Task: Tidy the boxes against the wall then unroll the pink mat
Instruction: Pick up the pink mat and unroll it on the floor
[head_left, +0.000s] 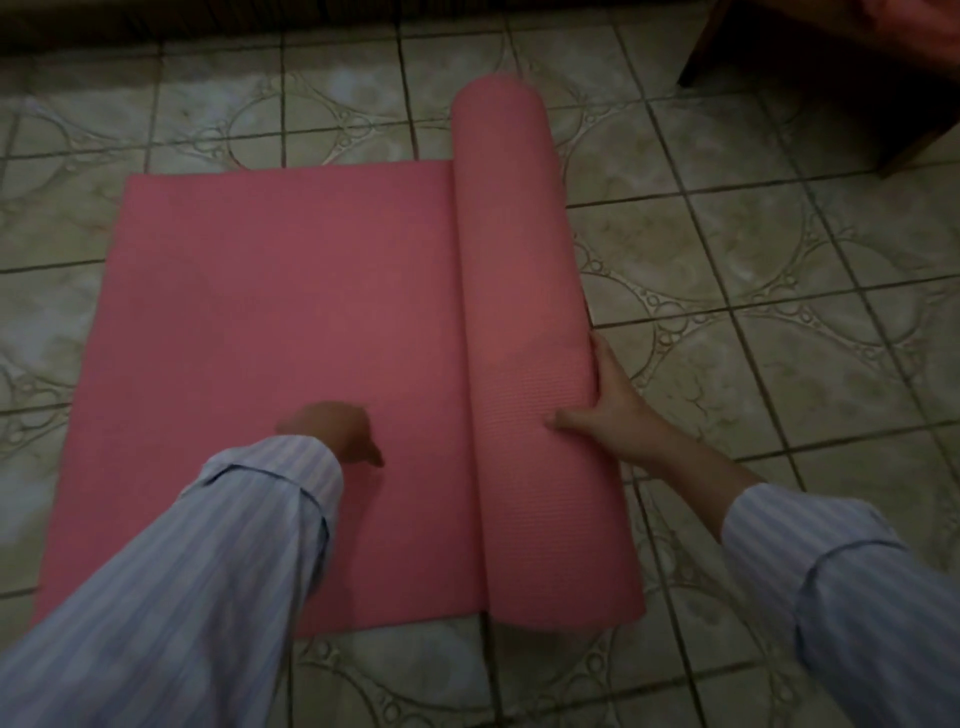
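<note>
On the tiled floor (727, 249) the pink mat (270, 312) lies half unrolled, left hand (332, 431) curled loosely, pressing the flat part so it stays put, right hand (608, 400) spread wide against the roll (524, 312), probably to push it along.

Two long sleeves, pale blue-lilac with fine white vertical stripes, shirt-type cloth, loose and creased. Left sleeve (218, 561) with a turned-back cuff (275, 467) ending right at the wrist, seam line visible across it; left hand (332, 428) bare. Right sleeve (852, 597) with a similar buttoned-style cuff stopping short up the forearm; right hand (618, 400) bare, no rings, watch or gloves visible.
</note>
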